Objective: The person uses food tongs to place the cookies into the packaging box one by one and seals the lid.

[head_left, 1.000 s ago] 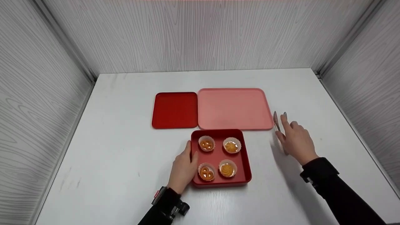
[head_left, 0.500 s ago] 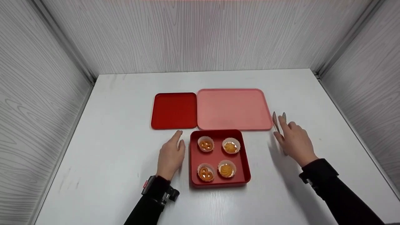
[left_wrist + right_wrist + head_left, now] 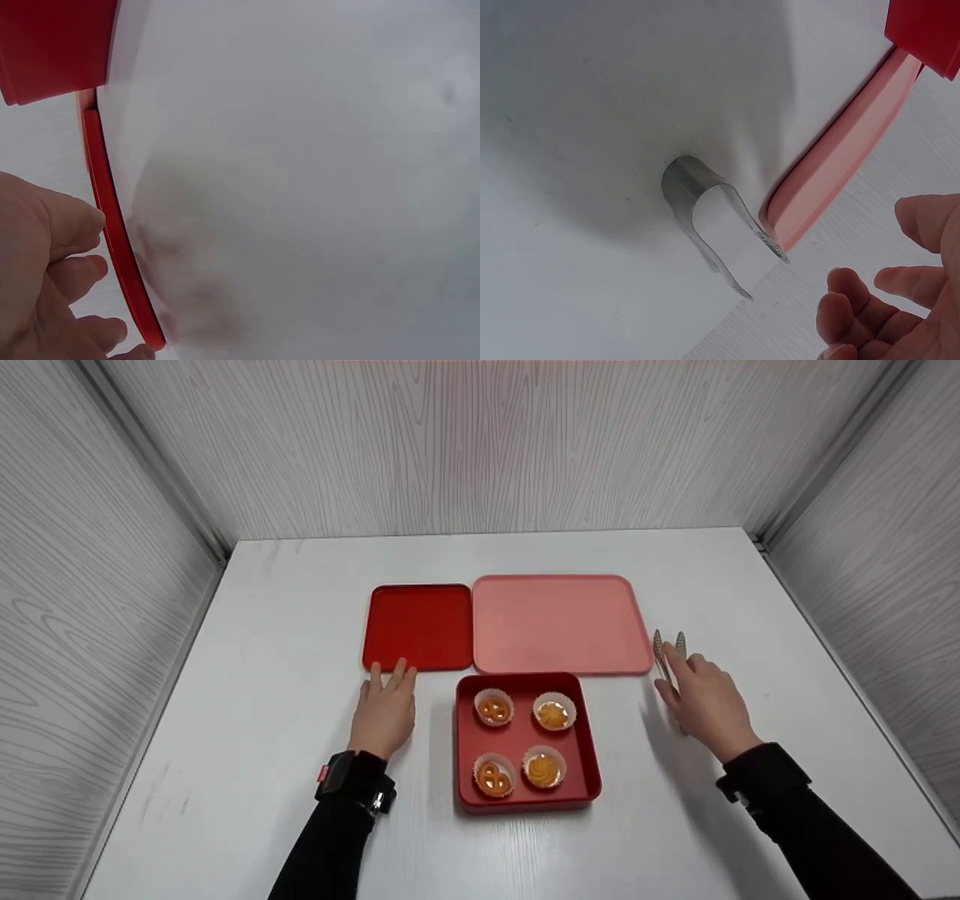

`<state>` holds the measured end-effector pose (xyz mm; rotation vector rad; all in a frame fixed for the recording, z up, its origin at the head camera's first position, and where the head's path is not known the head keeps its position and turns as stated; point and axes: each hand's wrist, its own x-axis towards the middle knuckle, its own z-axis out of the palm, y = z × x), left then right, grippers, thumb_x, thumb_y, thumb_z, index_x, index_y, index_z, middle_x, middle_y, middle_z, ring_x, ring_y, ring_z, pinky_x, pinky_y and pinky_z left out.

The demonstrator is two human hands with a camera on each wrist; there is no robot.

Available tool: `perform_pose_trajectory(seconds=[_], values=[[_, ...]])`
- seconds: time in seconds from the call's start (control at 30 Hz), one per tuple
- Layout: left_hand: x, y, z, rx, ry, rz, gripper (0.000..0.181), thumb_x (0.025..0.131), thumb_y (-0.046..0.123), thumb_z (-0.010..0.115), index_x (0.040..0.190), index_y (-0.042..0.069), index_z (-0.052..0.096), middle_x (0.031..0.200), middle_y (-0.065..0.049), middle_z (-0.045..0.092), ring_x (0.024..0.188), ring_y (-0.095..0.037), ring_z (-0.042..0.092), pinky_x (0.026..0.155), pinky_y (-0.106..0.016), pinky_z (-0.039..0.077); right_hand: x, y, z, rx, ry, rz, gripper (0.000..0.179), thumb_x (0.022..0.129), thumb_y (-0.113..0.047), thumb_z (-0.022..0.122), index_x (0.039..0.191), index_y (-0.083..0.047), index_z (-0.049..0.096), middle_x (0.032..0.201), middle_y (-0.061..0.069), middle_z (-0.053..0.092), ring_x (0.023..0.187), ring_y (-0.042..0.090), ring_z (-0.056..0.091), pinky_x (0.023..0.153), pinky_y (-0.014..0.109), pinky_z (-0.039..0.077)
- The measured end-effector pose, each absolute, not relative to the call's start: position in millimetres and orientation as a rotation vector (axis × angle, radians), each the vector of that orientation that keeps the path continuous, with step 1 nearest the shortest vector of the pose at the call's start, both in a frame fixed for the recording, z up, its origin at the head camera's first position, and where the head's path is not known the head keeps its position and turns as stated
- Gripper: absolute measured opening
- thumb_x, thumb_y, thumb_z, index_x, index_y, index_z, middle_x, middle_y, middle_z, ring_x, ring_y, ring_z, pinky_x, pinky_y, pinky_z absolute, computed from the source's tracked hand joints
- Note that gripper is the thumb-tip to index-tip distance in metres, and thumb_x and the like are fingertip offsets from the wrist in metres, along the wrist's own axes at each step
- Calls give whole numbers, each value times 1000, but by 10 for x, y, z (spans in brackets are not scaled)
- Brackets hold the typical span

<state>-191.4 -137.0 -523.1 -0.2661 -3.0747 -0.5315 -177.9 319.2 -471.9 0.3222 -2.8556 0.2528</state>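
In the head view my left hand reaches forward with spread fingers, its fingertips right at the near edge of the small red tray. The left wrist view has the fingers beside that tray's red rim. My right hand hovers over small metal tongs, hiding much of them from above. From the right wrist, the tongs lie on the table with their two arms apart, and the loosely bent fingers hold nothing. A deep red square box between the hands carries several pastries in white paper cups, pretzel-shaped and swirled.
A larger pink tray adjoins the red tray's right side, behind the box. The white table is bounded by grey wood-grain panels at the back and on both sides.
My left hand has let go of the box's left side and moved left and forward to the red tray's near edge. The right hand has barely moved above the tongs.
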Motion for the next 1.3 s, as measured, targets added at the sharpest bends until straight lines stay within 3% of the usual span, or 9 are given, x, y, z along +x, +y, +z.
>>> perform_pose_trajectory(seconds=[0.3,0.43,0.6,0.77,1.0,1.3], values=[[-1939,-1363,-5207,-217,-3078,-450,46,103,9,54,148,-1,51,149,-23,51,142,-56,34,117,-63,29,-1776,3201,-4725,361,-2825,255,53,98,-17,67,147,-5,51,86,19,54,66,35,49,62,51,41],[-1932,-1369,-5193,-192,-3054,-396,38,101,5,57,138,-4,58,136,-27,57,134,-53,42,115,-60,34,-1776,3207,-4737,374,-2806,266,52,97,-16,68,146,-4,53,86,19,55,68,35,51,64,53,42],[-1904,-1404,-5188,-184,-2980,-350,22,94,1,66,115,-7,66,114,-28,61,116,-46,52,101,-53,48,-1769,3207,-4749,404,-2779,256,51,96,-14,69,144,-3,55,83,18,54,65,34,50,61,51,42],[-1884,-1460,-5195,-186,-2961,-354,15,91,-1,69,105,-5,67,104,-26,58,102,-42,54,84,-49,53,-1775,3202,-4748,420,-2772,239,50,96,-14,69,143,-4,55,83,18,54,65,35,50,60,51,41],[-1868,-1531,-5155,-230,-2960,-310,16,87,-3,72,101,-6,65,102,-25,59,98,-40,54,84,-49,50,-1764,3207,-4733,420,-2774,262,50,96,-13,69,143,-4,56,83,18,54,64,33,48,59,50,40],[-1819,-1597,-4924,-199,-2838,-314,17,90,-3,68,104,-3,60,102,-23,61,99,-40,57,84,-49,50,-1758,3210,-4690,401,-2788,250,48,97,-14,67,143,-2,55,87,20,56,65,33,50,61,51,42]])
